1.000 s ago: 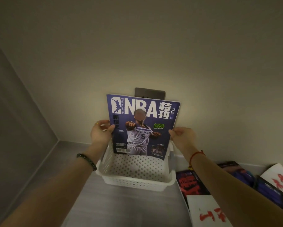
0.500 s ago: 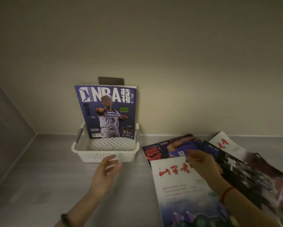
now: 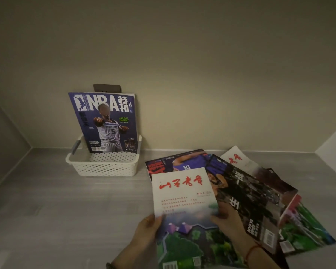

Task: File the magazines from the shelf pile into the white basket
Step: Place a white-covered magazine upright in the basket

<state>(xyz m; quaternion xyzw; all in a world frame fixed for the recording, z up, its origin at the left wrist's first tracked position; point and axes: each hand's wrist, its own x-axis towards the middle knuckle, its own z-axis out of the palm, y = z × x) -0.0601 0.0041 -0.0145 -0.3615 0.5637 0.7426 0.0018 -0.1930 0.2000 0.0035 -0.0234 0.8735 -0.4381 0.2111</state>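
A: What kind of place is this?

B: A recessed shelf. The shelf surface (image 3: pixel 46 200) is pale grey with a faint wood grain, dimly lit, closed in by a plain beige back wall (image 3: pixel 202 65) and side panels at 9 and 3 o'clock. A dark wall plate (image 3: pixel 107 87) sits on the back wall at about 11 o'clock.

A: And the white basket?

B: The white basket (image 3: pixel 103 167) stands at 10 o'clock, close to the back wall, perforated, with a grey handle on its left end. One NBA magazine (image 3: pixel 105 121) stands upright in it, cover facing out, leaning back toward the wall and hiding the lower part of the plate.

A: The rest of the pile?

B: Fanned flat across the shelf from 1 to 4 o'clock, overlapping. On top at 5 o'clock lies a white magazine with red script (image 3: pixel 184 206); a dark basketball magazine (image 3: pixel 246 199) is beside it at 3 o'clock.

A: The hands?

B: The left hand (image 3: pixel 147 230) grips the white magazine's left edge, thumb on the cover. The right hand (image 3: pixel 227 222) rests at its right edge, thumb lying on the cover; whether its fingers curl underneath, I cannot tell.
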